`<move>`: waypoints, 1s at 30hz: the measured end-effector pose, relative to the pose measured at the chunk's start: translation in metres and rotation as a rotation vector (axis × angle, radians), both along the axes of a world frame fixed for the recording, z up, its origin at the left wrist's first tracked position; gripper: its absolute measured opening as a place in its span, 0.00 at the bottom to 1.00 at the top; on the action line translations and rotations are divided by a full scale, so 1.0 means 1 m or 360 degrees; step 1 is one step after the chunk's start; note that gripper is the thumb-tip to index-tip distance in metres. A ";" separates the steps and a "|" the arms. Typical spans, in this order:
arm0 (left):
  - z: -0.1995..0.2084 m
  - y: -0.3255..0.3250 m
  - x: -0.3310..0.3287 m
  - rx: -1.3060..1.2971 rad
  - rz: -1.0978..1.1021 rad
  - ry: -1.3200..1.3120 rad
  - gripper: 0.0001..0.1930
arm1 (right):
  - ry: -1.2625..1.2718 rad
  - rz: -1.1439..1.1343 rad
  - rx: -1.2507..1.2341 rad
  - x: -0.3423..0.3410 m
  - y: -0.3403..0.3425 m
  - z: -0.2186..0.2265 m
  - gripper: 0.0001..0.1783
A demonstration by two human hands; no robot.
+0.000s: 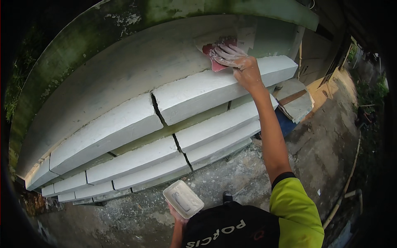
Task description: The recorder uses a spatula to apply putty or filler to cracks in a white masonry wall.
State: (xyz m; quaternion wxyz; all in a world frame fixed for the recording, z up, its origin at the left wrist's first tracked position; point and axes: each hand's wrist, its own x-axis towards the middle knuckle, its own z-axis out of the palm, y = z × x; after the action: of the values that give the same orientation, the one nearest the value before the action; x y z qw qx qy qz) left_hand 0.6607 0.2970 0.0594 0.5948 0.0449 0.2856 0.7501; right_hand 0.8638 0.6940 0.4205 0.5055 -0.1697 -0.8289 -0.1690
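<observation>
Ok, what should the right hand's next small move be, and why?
Probably a short sweep of the red flat piece along the grey wall: the right hand has it against a patchy-looking stretch there, while the left hand holds the pale container well away.

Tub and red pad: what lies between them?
In the head view, between tub and red pad lie floor, nearest the tub, then stepped rows of white blocks.

White slabs (pixel 223 91) from 8 to 2 o'clock look matt and chalky, tbh. Wall (pixel 157 53) at 11 is smoothish, dull grey; ledge (pixel 74 43) at 10 has flaky green paint. Tray (pixel 192 191) at 6 looks like smooth plastic, ground (pixel 235 177) at 5 is rough concrete.
</observation>
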 end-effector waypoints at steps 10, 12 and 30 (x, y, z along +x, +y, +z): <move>-0.006 0.002 0.013 -0.0032 -0.0022 -0.0003 0.40 | 0.1431 -0.0327 -0.0238 0.042 0.010 0.010 0.20; -0.001 0.002 0.019 -0.0068 -0.0041 0.0036 0.40 | 0.1302 -0.0275 -0.0391 0.019 0.016 0.005 0.19; 0.058 0.075 0.035 0.0055 0.0139 -0.0066 0.40 | 0.0929 0.0611 -0.2097 -0.008 -0.233 -0.157 0.17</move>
State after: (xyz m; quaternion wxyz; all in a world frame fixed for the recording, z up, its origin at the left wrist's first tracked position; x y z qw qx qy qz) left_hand 0.6959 0.3718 0.1174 0.5666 0.0270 0.2619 0.7808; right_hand 0.8554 0.4612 0.2634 0.5193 -0.3279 -0.6056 0.5060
